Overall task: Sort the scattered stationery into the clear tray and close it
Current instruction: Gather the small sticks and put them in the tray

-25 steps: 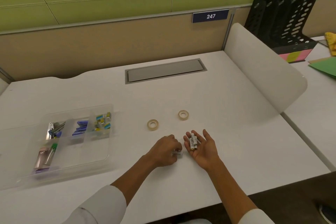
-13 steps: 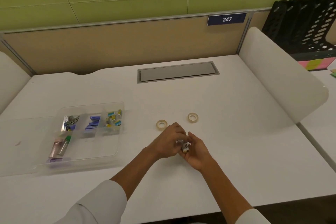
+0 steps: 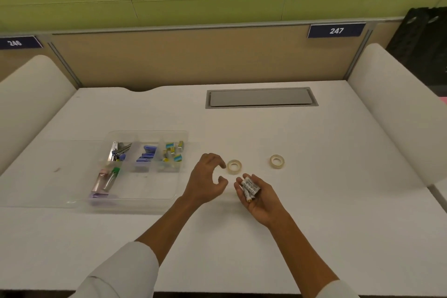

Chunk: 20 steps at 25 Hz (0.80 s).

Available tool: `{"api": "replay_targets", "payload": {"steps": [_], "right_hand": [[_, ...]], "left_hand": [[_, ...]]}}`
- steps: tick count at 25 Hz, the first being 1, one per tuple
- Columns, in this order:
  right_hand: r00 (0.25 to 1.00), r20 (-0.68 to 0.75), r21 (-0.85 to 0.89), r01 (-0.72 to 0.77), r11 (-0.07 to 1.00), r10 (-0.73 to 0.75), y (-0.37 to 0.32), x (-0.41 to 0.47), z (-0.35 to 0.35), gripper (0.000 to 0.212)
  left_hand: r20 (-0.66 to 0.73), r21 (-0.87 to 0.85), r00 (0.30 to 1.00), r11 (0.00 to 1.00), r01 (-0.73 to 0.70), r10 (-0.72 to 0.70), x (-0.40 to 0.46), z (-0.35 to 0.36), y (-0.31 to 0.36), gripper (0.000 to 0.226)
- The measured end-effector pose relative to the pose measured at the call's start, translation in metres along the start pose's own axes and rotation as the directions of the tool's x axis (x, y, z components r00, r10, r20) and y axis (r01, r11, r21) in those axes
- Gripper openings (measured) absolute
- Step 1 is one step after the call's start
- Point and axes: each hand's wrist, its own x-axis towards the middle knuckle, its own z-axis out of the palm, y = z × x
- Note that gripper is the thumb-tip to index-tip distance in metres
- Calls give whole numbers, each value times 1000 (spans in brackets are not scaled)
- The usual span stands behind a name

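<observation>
White laminate covers the desk (image 3: 242,237), seen from the single head view looking down at both hands. Left of centre lies the clear tray (image 3: 145,198), its transparent lid (image 3: 48,174) folded open flat to the left. The tray's back row has three compartments: metal clips (image 3: 118,151) on the left, small blue pieces (image 3: 147,153) in the middle, and tiny yellow, teal and white items (image 3: 173,152) on the right. In the front left compartment lie two tubes side by side, one with a pink cap (image 3: 100,180) and one with a green cap (image 3: 113,176); the wide front section to their right is bare. The left hand (image 3: 205,181) hovers palm down just right of the tray, fingers curled and spread apart with nothing between them, its fingertips close to the nearer tape roll (image 3: 234,166), though I cannot tell whether they touch it. A second tape roll (image 3: 277,161) sits flat on the desk further right, well apart from both hands. The right hand (image 3: 260,197) is turned palm up beside the left, cupping a small bundle of white batteries (image 3: 250,189) with printed labels; the fingers are loosely curved around them rather than clenched. At the back of the desk a grey cable hatch (image 3: 261,97) is set flush into the surface, and a dark blue plate reading 247 (image 3: 336,30) is fixed to the partition above it.
</observation>
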Motion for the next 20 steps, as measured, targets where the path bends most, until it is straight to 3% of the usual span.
{"api": "replay_targets", "payload": {"steps": [6, 12, 17, 20], "right_hand": [[998, 34, -190, -40, 981, 47, 29, 22, 43, 18], [991, 137, -444, 51, 894, 12, 88, 46, 117, 21], [985, 169, -705, 153, 692, -45, 158, 73, 175, 27], [969, 207, -852, 248, 461, -138, 192, 94, 199, 23]], "left_hand": [[-26, 118, 991, 984, 131, -129, -23, -65, -46, 64], [17, 244, 964, 936, 253, -264, -65, -143, -118, 101], [62, 358, 946, 892, 275, -317, -100, -184, -169, 121], [80, 370, 954, 897, 240, -288, -109, -190, -184, 127]]}}
